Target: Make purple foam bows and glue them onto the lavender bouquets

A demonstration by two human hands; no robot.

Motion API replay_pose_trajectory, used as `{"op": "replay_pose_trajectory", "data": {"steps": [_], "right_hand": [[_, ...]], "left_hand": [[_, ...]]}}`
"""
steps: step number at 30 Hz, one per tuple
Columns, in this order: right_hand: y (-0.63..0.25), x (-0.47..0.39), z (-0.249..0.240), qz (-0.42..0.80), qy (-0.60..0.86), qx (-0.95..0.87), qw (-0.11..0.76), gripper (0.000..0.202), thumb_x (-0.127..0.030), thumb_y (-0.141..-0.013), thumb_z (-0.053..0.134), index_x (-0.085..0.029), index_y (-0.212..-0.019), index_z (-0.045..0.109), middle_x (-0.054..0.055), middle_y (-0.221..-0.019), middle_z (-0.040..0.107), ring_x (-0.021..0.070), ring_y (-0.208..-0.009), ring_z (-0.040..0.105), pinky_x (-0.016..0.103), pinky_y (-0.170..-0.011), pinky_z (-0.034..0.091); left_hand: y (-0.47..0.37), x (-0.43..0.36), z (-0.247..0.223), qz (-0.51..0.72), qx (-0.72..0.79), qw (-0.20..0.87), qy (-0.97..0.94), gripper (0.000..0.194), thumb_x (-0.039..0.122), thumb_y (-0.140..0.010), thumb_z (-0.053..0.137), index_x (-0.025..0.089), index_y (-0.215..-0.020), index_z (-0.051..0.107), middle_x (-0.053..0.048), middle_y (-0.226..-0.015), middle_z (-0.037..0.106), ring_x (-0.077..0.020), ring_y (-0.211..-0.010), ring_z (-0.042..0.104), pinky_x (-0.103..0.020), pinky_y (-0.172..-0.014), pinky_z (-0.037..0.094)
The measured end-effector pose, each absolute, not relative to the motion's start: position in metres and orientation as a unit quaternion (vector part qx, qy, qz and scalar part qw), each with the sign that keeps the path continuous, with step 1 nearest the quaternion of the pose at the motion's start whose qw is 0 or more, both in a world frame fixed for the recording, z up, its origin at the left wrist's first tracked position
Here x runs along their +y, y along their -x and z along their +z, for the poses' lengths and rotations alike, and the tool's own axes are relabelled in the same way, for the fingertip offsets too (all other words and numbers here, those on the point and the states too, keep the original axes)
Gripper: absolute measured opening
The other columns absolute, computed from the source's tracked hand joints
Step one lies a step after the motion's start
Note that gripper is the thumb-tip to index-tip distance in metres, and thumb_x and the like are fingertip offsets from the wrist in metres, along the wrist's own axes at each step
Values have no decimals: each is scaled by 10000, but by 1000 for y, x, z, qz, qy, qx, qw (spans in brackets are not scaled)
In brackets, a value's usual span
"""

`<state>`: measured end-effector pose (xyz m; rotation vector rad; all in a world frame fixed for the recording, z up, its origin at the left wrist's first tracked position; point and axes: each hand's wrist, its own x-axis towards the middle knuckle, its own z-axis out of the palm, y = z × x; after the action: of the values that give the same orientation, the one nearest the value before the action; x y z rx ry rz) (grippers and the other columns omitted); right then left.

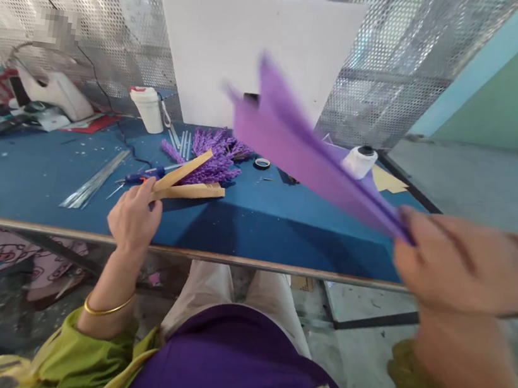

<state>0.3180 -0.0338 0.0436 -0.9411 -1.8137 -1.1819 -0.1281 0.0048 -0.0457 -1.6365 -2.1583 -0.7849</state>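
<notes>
Nearest the camera is the wearer's purple garment (240, 370), facing the near edge of the blue desk (280, 248). A white board (270, 36) stands at the far side. Principal finding: one purple sheet (311, 156), blurred, raised above the desk top. Its near end is pinched in the right hand (474, 263); from that grip its long axis runs leftward and away, with the free end towards the board. The right hand is the nearer to the sheet; the left is well apart from it.

A bunch of purple flowers (215, 163) lies on the desk, beyond and to the right of the left hand (134, 216), which is the nearer to it. That hand's grip is closed on tan strips (192, 193), splayed in a V opening rightward, tips towards the flowers. Whether they are one folded piece or two cannot be determined. A blue tool (147, 175) lies just beyond the left hand.
</notes>
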Motion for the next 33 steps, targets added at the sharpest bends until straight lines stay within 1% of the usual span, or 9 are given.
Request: {"op": "replay_pose_trajectory", "data": {"steps": [3,7,11,16,20,23,26,30,33], "right_hand": [[-296,-4,21,-544,240,-755,277,144,-108,-801,707,-231,-873,735,16,-753,734,143,-670,616,296,-646,410],[-295,-10,-17,-453,295,-806,244,176,-79,-842,668,-176,-972,737,58,-838,757,177,-742,670,321,-707,462],[-303,-31,-48,-381,354,-813,261,310,-88,-844,663,-112,-1153,671,118,-930,759,225,-821,702,361,-755,497],[-306,-47,-68,-339,359,-797,348,234,-41,-783,725,-148,-975,643,118,-884,758,224,-830,717,345,-776,540],[-310,-50,-70,-353,370,-774,374,287,13,-733,744,-186,-908,635,77,-858,753,209,-818,723,327,-766,547],[-312,-48,-66,-363,369,-761,392,313,38,-705,751,-191,-887,639,65,-850,744,207,-823,725,318,-758,545],[-314,-45,-64,-365,364,-754,408,307,35,-705,751,-193,-878,639,60,-857,738,203,-841,722,310,-756,542],[-320,-43,-72,-381,349,-750,413,254,-36,-756,742,-227,-897,653,29,-890,748,192,-880,703,318,-794,528],[-325,-44,-78,-359,348,-781,375,192,-84,-819,707,-243,-918,664,14,-890,759,174,-837,686,327,-783,498]], "left_hand": [[133,-4,-39,-260,-709,148,638,717,264,-846,605,133,-1516,387,-214,-1342,601,-408,-1255,557,-539,-1020,465],[111,-29,-28,-336,-598,181,705,935,275,-821,682,138,-1594,174,-214,-1588,339,-380,-1480,310,-556,-1192,322],[67,-44,-35,-350,-417,154,824,686,250,-834,701,206,-1466,439,-139,-1448,552,-308,-1394,464,-509,-1173,377],[32,-33,-55,-314,-339,137,876,267,329,-893,686,169,-1104,655,-115,-1266,693,-276,-1253,599,-477,-1150,403],[27,-16,-50,-293,-353,77,885,396,459,-921,631,160,-1179,647,-119,-1253,705,-288,-1225,621,-521,-1126,419],[26,-4,-45,-247,-339,79,904,335,314,-965,574,143,-1249,625,-114,-1258,707,-268,-1200,642,-505,-1095,458],[24,8,-34,-215,-267,143,928,264,144,-972,478,119,-1148,673,-100,-1109,762,-227,-1039,712,-466,-1035,512],[10,42,14,-217,-292,220,905,322,69,-947,439,150,-1067,726,-47,-930,782,-170,-850,733,-424,-1013,526],[-6,89,72,-182,-423,217,861,323,155,-963,456,168,-1142,724,-59,-1060,763,-226,-1024,715,-443,-901,556]]}}
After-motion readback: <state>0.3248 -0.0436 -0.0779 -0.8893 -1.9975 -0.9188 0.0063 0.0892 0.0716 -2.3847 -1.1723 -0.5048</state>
